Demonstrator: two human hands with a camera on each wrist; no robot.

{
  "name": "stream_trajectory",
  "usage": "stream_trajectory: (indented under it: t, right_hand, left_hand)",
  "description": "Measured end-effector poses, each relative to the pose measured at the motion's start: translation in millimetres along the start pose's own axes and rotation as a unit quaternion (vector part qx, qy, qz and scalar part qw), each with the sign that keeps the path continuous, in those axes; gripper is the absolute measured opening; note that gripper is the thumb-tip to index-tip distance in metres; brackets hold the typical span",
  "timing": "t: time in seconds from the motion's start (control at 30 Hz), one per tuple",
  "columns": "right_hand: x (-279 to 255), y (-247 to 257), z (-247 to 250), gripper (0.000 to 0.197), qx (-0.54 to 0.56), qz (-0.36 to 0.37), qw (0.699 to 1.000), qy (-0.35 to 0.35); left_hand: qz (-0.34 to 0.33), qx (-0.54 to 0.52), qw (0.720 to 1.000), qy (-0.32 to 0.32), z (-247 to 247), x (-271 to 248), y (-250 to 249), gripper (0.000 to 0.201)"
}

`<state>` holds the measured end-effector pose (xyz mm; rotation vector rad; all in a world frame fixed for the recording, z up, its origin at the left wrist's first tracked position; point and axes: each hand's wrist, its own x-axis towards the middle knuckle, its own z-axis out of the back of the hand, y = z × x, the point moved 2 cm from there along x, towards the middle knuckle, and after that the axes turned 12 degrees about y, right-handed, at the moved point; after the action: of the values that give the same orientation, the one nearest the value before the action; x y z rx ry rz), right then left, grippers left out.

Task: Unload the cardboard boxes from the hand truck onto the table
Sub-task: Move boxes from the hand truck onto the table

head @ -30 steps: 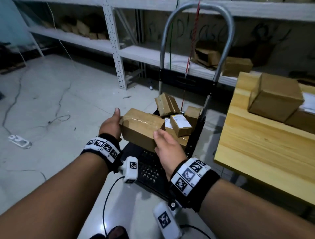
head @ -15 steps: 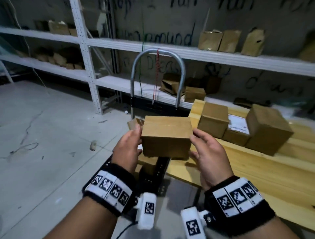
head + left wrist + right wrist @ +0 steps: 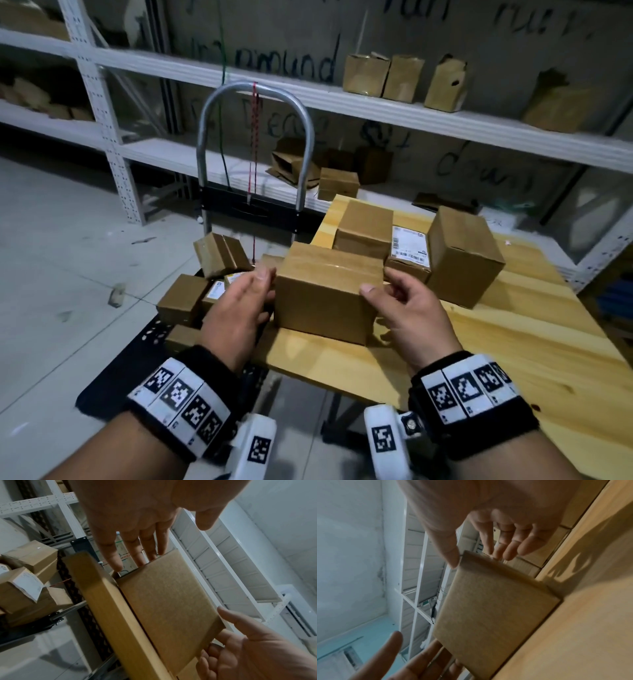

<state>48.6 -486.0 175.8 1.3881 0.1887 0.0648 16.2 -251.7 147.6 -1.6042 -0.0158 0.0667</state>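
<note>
From the head view the job looks partly done: three boxes already sit at the back of the pale wooden worktop (image 3: 513,342), a fourth, the plain brown cardboard box (image 3: 325,291), rests near its left edge, and several smaller cartons (image 3: 181,298) remain on the black perforated deck of the hand truck (image 3: 255,99) with its bent steel handle. The left hand (image 3: 236,315) and right hand (image 3: 407,315) flank that box, fingers loosely spread, gripping nothing. The left wrist view shows straight fingers (image 3: 111,555) just off the box's matte, square-edged side, with labelled cartons beyond. In the blurred right wrist view the relaxed fingers (image 3: 510,547) hover at a corner; contact is unclear.
</note>
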Motion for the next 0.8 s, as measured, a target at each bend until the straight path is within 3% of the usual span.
stream_trajectory:
  t: [0.23,0.37,0.5,0.63,0.73,0.8]
  right_hand:
    - [9.8,-7.7,14.6,0.116,0.059,0.019,0.996,0.068]
    - [7.8,-7.1,18.4,0.103,0.04,0.04,0.996,0.066]
    - [-1.5,2.4,23.4,0.107,0.007,0.072,0.997,0.03]
    - [-11.9,16.7,27.6,0.093,-0.034,0.082,0.996,-0.008]
    - [-20.6,24.2,44.6,0.097,-0.029,0.079,0.996,-0.042]
    - [-26.8,29.0,64.1,0.097,-0.008,0.093,0.992,-0.084]
  left_hand:
    - [-0.017,0.026,0.999,0.031,-10.5,-4.4,14.5,0.073]
    - [-0.017,-0.007,0.999,0.034,-14.7,-6.6,12.2,0.062]
    - [-0.014,-0.023,0.999,0.045,-21.0,-4.0,1.4,0.045]
    - [-0.027,-0.047,0.997,0.053,-31.4,7.4,-16.9,0.055]
    - [-0.038,-0.056,0.994,0.081,-52.6,19.1,-28.7,0.068]
    - [-0.045,-0.049,0.991,0.114,-74.4,27.4,-36.1,0.06]
